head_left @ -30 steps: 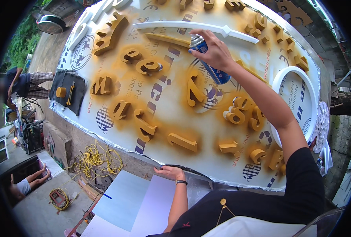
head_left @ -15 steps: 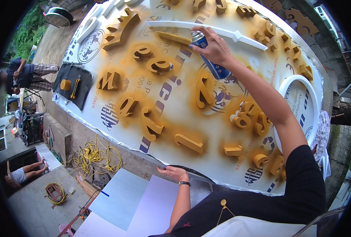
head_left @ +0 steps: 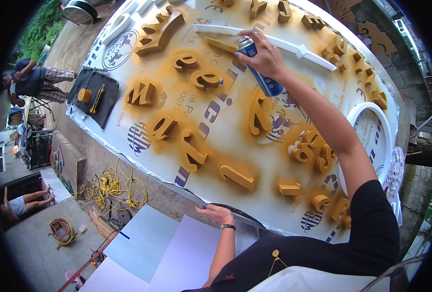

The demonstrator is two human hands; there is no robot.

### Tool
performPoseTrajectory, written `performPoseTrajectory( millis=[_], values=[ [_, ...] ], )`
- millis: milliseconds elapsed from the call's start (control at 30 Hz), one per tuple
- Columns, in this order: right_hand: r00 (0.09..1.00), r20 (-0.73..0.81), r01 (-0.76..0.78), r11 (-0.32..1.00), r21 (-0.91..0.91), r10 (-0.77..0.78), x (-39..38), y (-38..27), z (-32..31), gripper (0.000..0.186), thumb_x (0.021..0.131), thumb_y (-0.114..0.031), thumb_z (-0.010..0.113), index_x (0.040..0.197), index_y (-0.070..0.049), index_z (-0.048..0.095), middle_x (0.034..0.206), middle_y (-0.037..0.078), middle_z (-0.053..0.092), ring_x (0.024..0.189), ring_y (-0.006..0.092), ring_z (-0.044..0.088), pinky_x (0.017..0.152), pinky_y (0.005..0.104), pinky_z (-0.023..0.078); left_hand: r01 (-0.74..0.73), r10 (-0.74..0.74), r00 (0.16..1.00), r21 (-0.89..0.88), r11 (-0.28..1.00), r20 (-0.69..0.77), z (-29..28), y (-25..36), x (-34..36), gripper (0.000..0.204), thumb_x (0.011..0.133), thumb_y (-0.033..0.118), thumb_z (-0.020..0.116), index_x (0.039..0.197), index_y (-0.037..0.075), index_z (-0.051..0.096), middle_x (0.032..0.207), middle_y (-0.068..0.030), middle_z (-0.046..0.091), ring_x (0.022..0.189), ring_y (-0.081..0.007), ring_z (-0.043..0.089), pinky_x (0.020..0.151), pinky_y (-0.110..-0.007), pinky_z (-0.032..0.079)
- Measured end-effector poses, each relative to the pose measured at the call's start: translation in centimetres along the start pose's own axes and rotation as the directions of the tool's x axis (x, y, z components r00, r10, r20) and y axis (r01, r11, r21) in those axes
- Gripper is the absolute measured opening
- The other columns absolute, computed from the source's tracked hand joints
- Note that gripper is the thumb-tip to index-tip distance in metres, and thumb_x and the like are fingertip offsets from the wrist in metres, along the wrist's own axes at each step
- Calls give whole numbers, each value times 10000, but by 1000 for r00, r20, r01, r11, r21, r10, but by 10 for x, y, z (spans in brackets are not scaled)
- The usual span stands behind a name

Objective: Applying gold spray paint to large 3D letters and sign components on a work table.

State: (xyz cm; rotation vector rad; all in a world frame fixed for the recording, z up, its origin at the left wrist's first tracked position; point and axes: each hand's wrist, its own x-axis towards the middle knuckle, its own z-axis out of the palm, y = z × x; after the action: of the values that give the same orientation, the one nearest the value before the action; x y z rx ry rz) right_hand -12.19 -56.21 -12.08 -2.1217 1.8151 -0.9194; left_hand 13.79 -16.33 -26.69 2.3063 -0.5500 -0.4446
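My right hand is wrapped round a blue spray can, with the forefinger at its top. The can is tilted above a large white printed board. Close to its nozzle lie a gold-painted straight strip and a long white strip with a pointed bump. Gold letters lie all around: an "e", an "m", an "l" and several more, with gold overspray about them. At the board's near edge my left hand hangs with fingers stretched, holding nothing.
On the board's left, a dark cloth bears a yellow cutter and a round gold piece. A white ring lies at right. Yellow cable is tangled on the ground. Two people are at left, one standing, another with bare legs.
My view has turned slightly, so the board and letters sit a little farther right in the picture. The can stays in my right hand near the strips.
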Motion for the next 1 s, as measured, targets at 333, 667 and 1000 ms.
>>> performPoseTrajectory(
  millis=[333, 667, 1000],
  values=[
    [999, 32, -2, 1000, -17, 2, 13, -11, 6, 545, 779, -446, 655, 1259, -298, 442, 1030, 122, 557, 876, 324, 648, 783, 421, 511, 59, -56, 997, -37, 998, 55, -3, 14, -4, 529, 970, 240, 287, 1426, -5, 181, 1417, -313, 274, 1228, -458, 392, 1026, -487, 320],
    [999, 51, -8, 1000, 1, 8, 37, -29, 22, 533, 788, -407, 664, 1260, -268, 460, 1061, 143, 555, 967, 312, 614, 811, 416, 505, 16, -15, 999, -21, 1000, 52, -3, 1, 0, 643, 952, 348, 305, 1436, -43, 142, 1455, -312, 240, 1318, -451, 318, 1086, -479, 276],
    [998, 61, 9, 999, -33, -7, 43, -41, 25, 523, 789, -423, 648, 1255, -289, 453, 1023, 141, 549, 926, 319, 622, 782, 420, 504, -11, 12, 1000, -27, 1000, 21, -1, -3, 0, 547, 953, 259, 288, 1425, 3, 187, 1401, -316, 295, 1200, -455, 418, 1003, -479, 336]
  ],
)
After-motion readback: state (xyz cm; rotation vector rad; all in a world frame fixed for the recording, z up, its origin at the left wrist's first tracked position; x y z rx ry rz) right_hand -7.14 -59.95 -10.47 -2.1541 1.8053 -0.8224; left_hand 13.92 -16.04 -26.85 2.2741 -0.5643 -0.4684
